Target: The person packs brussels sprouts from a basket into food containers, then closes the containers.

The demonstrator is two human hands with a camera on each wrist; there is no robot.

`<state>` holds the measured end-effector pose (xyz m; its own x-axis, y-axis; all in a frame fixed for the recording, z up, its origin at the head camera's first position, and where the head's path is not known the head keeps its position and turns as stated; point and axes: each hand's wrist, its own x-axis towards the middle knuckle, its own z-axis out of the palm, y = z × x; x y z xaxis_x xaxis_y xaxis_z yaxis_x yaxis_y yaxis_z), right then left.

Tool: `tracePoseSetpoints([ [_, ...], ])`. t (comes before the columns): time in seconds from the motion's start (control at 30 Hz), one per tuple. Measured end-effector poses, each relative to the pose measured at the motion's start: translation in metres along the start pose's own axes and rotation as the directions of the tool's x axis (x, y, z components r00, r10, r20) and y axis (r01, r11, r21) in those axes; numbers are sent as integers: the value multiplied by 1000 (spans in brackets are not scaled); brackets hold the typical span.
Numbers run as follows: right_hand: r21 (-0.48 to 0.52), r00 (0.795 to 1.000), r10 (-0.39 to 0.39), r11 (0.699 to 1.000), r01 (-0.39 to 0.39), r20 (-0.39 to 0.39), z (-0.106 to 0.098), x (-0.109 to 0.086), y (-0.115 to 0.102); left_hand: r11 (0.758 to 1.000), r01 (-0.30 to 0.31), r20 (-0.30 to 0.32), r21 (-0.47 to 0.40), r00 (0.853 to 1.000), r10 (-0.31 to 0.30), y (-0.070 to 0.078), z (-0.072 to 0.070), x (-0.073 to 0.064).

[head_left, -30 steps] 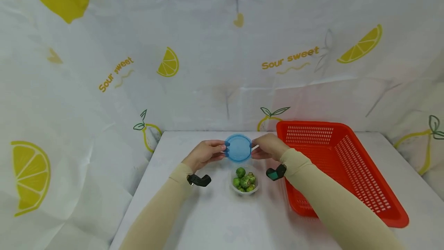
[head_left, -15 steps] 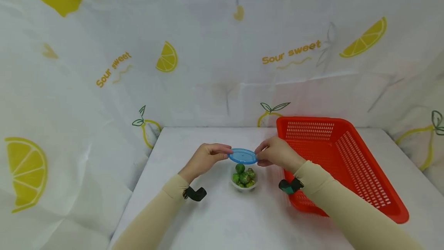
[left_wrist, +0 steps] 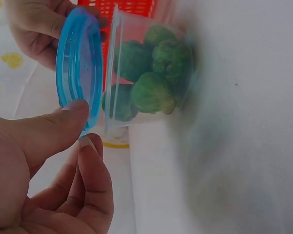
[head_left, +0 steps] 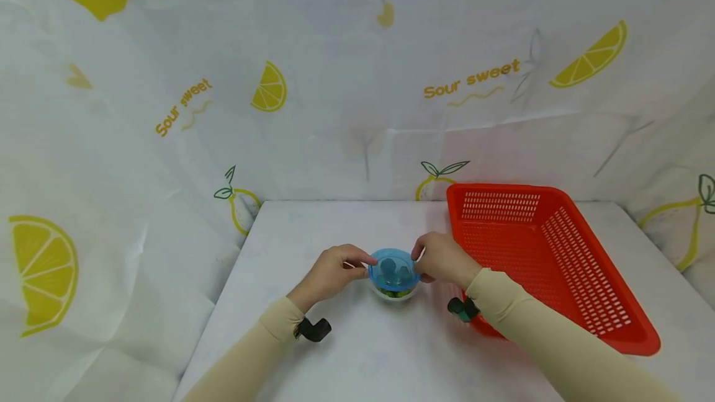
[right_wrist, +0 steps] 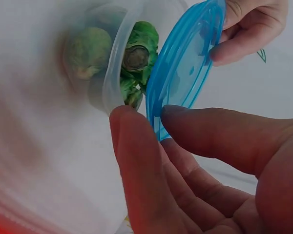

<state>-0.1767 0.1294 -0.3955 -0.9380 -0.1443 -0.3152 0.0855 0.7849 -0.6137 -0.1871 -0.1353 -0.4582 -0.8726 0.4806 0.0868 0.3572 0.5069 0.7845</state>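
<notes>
A round translucent blue lid (head_left: pixel 394 270) is held level-ish just over a clear plastic tub (head_left: pixel 393 298) of Brussels sprouts (left_wrist: pixel 154 92). My left hand (head_left: pixel 334 273) pinches its left edge between thumb and fingers. On the opposite edge, my right hand (head_left: pixel 445 259) pinches the lid the same way. In the right wrist view the lid (right_wrist: pixel 185 63) leans at an angle to the tub's rim (right_wrist: pixel 118 58), with a gap through which sprouts show. One right finger (right_wrist: pixel 132 141) reaches to the tub's rim. The tub stands upright on the white table.
To the right of the tub stands a large red perforated basket (head_left: pixel 514 256), partly behind my right forearm. The white table (head_left: pixel 313 222) ends at the back against a hanging cloth (head_left: pixel 346 98) printed with lemons.
Both hands have brought the lid down and nearer, from behind the tub to over its mouth. Its face, upright at first, has tipped flatter. The tub and basket have stayed put.
</notes>
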Motion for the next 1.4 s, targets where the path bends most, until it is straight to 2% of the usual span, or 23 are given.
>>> tracePoseSetpoints([
  [0.5, -77, 1000, -28, 997, 28, 0, 6, -1, -1, 1000, -8, 57, 8, 998, 7, -5, 3, -1],
  [0.6, -79, 1000, -24, 997, 25, 12, 5, -1, -1, 1000, 18, 58, 16, 998, -19, -5, 3, 0],
  [0.73, -79, 1000, -18, 997, 20, 25, 5, -1, -1, 998, 59, 22, 22, 998, -59, -3, 6, 1],
  [0.9, -84, 1000, 6, 996, -4, 26, 5, 1, 0, 989, 141, -4, -54, 990, -141, 2, 11, 3],
  [0.97, -90, 1000, 16, 996, -14, 25, 6, 2, 0, 980, 177, -3, -90, 984, -178, 5, 12, 5],
  [1.17, -83, 999, 24, 996, -21, 36, 5, 5, 0, 961, 219, 10, -169, 975, -221, 8, 11, 9],
  [1.4, -63, 997, 39, 997, -35, 60, 5, 14, 1, 939, 267, 55, -218, 964, -261, 10, 6, 11],
])
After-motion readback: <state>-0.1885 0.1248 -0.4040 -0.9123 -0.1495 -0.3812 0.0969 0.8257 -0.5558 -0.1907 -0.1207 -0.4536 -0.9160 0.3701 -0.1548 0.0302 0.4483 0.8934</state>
